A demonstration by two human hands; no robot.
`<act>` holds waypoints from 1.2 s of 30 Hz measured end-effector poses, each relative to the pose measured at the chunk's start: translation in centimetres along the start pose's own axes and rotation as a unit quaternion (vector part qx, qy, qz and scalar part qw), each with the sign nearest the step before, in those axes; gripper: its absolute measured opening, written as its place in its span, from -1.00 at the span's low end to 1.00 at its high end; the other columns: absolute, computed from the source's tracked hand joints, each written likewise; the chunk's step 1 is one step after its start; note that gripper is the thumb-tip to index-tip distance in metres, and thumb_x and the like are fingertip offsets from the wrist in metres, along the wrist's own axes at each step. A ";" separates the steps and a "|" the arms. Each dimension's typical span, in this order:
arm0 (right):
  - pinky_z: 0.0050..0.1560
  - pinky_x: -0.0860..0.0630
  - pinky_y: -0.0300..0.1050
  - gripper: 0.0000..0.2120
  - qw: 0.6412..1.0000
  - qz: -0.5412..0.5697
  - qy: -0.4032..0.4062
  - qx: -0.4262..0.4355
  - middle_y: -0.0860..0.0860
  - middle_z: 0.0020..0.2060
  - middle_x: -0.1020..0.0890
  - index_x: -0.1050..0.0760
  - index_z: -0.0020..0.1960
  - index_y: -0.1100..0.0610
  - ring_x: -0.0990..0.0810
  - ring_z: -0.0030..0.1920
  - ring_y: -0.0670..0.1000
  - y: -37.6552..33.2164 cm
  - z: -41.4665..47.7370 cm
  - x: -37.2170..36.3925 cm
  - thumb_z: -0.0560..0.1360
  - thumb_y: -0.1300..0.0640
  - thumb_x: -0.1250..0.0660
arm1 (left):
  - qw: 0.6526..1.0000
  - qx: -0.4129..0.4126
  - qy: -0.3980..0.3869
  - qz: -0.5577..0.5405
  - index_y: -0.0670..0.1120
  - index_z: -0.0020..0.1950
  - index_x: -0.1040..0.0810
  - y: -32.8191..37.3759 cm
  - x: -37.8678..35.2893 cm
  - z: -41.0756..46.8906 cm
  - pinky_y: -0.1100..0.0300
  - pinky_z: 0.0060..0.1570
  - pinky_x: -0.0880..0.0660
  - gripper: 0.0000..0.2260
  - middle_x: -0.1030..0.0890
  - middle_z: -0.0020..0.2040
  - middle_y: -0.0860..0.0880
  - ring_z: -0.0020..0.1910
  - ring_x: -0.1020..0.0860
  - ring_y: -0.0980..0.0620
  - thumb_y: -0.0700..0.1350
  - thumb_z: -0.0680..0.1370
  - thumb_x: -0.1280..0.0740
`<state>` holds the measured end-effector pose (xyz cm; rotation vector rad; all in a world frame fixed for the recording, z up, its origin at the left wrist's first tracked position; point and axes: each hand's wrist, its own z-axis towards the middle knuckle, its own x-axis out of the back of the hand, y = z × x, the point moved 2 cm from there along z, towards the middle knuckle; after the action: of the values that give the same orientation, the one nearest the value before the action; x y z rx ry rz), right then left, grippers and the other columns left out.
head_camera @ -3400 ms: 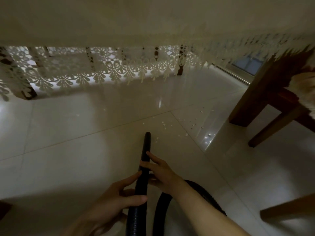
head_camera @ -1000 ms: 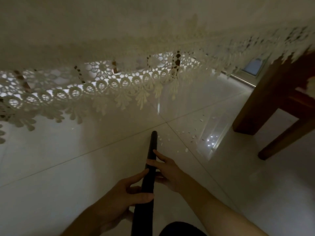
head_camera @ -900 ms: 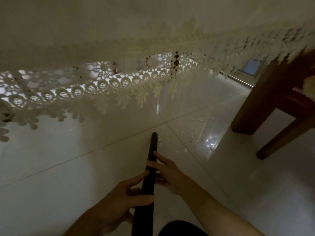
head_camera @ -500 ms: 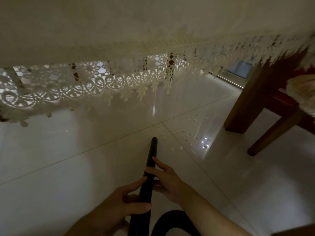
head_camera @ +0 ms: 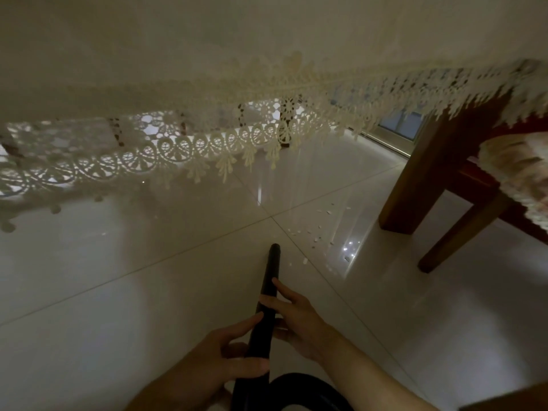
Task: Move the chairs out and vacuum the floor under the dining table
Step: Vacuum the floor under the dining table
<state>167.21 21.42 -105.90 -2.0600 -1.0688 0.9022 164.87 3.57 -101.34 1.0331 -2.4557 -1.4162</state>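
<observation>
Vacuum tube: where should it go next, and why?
Probably slide the tube a little forward and right. The left hand and right hand both hold it, and white crumbs lie on the floor just past its tip, toward the table leg.

head, sole view | sits low, close before lace tablecloth (head_camera: 207, 63) hanging across upper frame | faces forward and down over tiled floor (head_camera: 118, 292) | table leg (head_camera: 415, 179) near, at right
</observation>
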 end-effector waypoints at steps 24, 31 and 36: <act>-0.15 -0.64 -0.07 -0.28 0.999 0.046 0.010 -0.023 0.06 -0.02 -0.71 -0.36 0.47 -0.10 -0.71 -0.11 0.08 0.4 0.4 -2.1 0.40 0.21 -0.54 | 0.999 0.002 -0.031 0.018 0.16 0.46 -0.33 1.4 1.6 -1.2 0.04 0.06 -0.57 -0.05 -0.67 0.13 -0.20 0.13 -0.64 -0.13 -0.02 0.15 -0.70; -0.17 -0.63 -0.10 -0.27 0.999 0.037 0.028 -0.029 0.11 0.07 -0.67 -0.34 0.48 -0.09 -0.68 -0.04 0.10 1.2 -3.3 -1.1 0.41 0.21 -0.53 | 0.997 -0.005 -0.059 0.042 0.15 0.46 -0.31 -0.1 -0.8 -2.9 0.17 0.07 -0.57 -0.12 -0.67 0.17 -0.14 0.18 -0.63 -0.06 -0.03 0.22 -0.63; -0.17 -0.64 -0.10 -0.24 0.999 0.010 0.037 -0.032 0.14 0.03 -0.66 -0.31 0.50 -0.06 -0.70 -0.13 0.08 0.4 -4.7 -1.0 0.39 0.20 -0.54 | 0.998 -0.003 -0.058 0.035 0.10 0.45 -0.37 0.5 -1.2 -3.8 -0.01 0.06 -0.56 -0.13 -0.66 0.15 -0.21 0.14 -0.64 -0.16 -0.05 0.19 -0.65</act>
<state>170.70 19.32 -103.25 -2.1440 -1.0510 0.8047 167.18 1.73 -98.55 0.8791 -2.5382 -1.5004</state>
